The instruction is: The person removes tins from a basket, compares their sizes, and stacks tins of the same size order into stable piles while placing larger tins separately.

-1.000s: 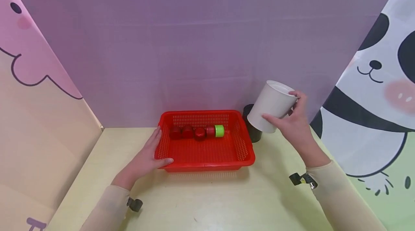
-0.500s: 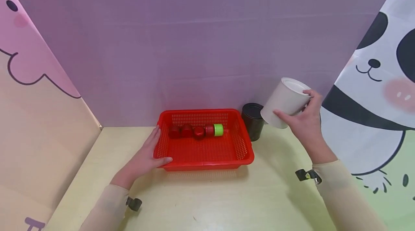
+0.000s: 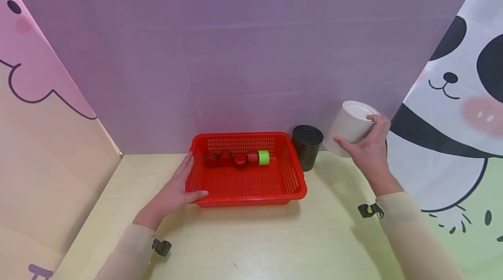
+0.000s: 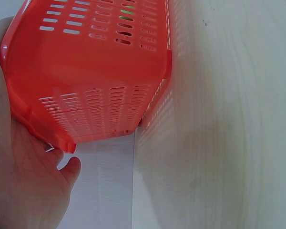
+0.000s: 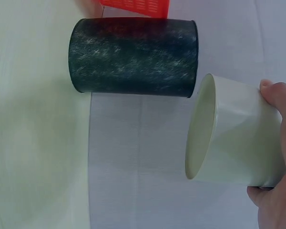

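Note:
My right hand (image 3: 371, 149) grips a white cylindrical canister (image 3: 347, 133) near its lidded end, thumb on one side and fingers on the other. It is tilted, with its lower rim towards the black canister (image 3: 308, 146). In the right wrist view, the recessed base of the white canister (image 5: 202, 129) shows. My left hand (image 3: 173, 192) rests on the left side of a red plastic basket (image 3: 245, 200), thumb over the front rim and fingers along the side. In the left wrist view, fingertips (image 4: 71, 169) extend past the rim.
Inside the basket lie several small dark red pieces (image 3: 225, 159) in a row, with a bright green one (image 3: 263, 157) at the right end. The black canister stands upright beside the basket on the pale table (image 3: 243, 245). A purple cloth backdrop (image 3: 251, 74) hangs close behind.
The white canister has moved right in my right hand, away from the black canister, then slightly down, standing less tilted. The black canister's lid has come into view. My left hand stays on the basket.

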The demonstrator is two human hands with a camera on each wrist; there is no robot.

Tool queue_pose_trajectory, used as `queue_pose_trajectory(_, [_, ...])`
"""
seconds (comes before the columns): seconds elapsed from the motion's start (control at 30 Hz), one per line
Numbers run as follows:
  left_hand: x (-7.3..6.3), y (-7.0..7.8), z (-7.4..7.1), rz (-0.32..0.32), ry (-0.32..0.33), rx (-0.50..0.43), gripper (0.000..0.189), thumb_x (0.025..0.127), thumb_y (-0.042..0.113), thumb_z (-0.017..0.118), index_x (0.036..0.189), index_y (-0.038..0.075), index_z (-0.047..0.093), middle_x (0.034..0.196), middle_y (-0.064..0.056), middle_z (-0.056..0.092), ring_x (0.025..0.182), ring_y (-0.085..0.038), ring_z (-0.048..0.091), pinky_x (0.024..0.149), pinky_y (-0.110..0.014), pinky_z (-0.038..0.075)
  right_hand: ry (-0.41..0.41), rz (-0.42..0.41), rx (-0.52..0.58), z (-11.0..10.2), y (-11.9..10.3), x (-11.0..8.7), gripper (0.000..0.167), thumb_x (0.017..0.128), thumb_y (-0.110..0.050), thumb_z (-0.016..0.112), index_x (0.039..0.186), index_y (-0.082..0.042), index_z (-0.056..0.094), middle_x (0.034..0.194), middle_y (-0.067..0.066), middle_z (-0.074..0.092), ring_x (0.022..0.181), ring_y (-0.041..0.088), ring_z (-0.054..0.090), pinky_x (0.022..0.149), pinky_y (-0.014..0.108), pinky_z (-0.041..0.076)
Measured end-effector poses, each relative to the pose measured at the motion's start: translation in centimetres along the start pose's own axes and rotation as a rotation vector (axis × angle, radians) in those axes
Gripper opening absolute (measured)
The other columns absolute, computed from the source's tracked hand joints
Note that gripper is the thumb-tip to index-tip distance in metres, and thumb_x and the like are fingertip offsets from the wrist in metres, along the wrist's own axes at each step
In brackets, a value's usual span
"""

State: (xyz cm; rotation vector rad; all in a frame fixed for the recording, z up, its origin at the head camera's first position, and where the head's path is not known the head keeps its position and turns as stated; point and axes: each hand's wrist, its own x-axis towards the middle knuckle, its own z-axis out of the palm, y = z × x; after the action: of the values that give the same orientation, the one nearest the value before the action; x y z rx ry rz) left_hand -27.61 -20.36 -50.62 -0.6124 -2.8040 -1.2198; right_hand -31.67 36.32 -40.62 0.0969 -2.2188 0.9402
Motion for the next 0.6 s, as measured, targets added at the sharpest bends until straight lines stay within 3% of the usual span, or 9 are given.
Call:
queue_pose_trajectory(0.3, [-0.1,-0.2,0.0,-0.006,-0.001,-0.01,0.123,0.093,0.048,0.086,0.178,0.006,0.008,0.186,-0.011,0.001,0.169,-0.042,0.008,0.125,-0.07,0.034,0.022,-0.07,-0.053,1.4,3.0,0.3,0.105,0.078,-0.017,0.103,0.154,-0.007,0.03,0.168,0.018,0.021,0.154,0.042,0.035,0.121,0.063,0.039])
queue_pose_trajectory(0.6, [0.0,-0.1,0.0,-0.018,-0.005,-0.009,0.125,0.092,0.051,0.086,0.178,0.009,0.007,0.186,-0.009,0.001,0.17,-0.041,0.009,0.123,-0.069,0.038,-0.007,-0.061,-0.067,2.5,4.7,-0.3,0.105,0.078,-0.017,0.103,0.152,-0.005,0.03,0.166,0.023,0.021,0.15,0.049,0.037,0.118,0.067,0.041])
